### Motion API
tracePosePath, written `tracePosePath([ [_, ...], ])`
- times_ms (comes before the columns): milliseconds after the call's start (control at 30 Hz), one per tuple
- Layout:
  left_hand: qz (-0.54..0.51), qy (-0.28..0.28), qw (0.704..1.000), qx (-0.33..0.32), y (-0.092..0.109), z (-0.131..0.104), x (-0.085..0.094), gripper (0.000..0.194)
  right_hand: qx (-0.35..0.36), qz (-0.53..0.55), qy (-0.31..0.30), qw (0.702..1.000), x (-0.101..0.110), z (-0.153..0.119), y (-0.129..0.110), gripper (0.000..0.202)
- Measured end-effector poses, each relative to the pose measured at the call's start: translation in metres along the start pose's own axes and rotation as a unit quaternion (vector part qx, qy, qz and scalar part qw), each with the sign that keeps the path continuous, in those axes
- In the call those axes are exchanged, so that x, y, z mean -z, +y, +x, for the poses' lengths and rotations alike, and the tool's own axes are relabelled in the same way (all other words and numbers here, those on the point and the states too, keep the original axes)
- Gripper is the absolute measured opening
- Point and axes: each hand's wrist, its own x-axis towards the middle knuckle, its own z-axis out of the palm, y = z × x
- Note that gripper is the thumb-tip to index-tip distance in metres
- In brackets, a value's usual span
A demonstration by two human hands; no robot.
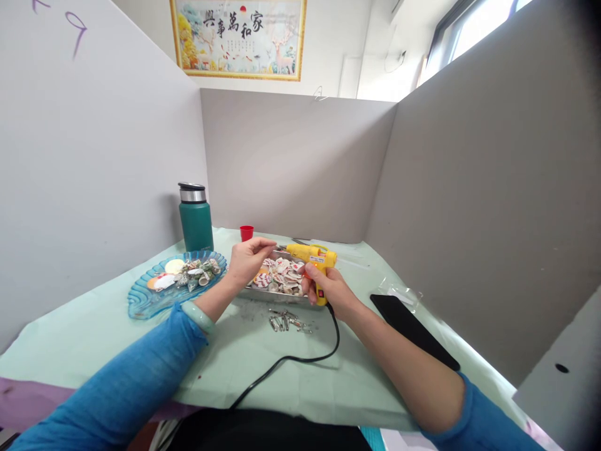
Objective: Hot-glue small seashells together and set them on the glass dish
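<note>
My right hand point(328, 289) is wrapped round the handle of a yellow glue gun point(312, 254), whose nozzle points left. My left hand point(251, 258) is closed in a pinch close to the nozzle tip; what its fingertips hold is too small to make out. Beneath both hands lies a metal tray point(300, 299) full of patterned pieces and shells point(282, 274). Small silvery metal pieces point(286, 321) are scattered on the table in front of the tray. A black cord point(291, 357) runs from the gun's handle to the table's front edge.
A blue glass dish point(141, 299) with shells stands at the left, before a green bottle point(196, 222). Behind the tray is a red cup point(246, 233). A black flat object point(413, 331) and clear plastic point(399, 293) lie at the right. Grey partitions point(295, 163) enclose the table.
</note>
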Motion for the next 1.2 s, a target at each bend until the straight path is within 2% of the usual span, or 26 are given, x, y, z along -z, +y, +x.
tracePosePath([
  [333, -0.009, 0.007, 1.000, -0.001, 0.006, -0.002, -0.002, 0.011, 0.000, 0.025, -0.010, 1.000, 0.000, 0.001, 0.001, 0.046],
  [633, -0.032, 0.004, 0.999, -0.014, 0.000, 0.002, -0.001, 0.020, -0.002, 0.028, -0.041, 0.999, 0.003, -0.001, -0.002, 0.044],
  [1200, -0.108, 0.001, 0.993, 0.050, 0.010, -0.001, -0.004, 0.022, 0.005, 0.032, -0.050, 0.998, 0.003, -0.001, -0.002, 0.042],
])
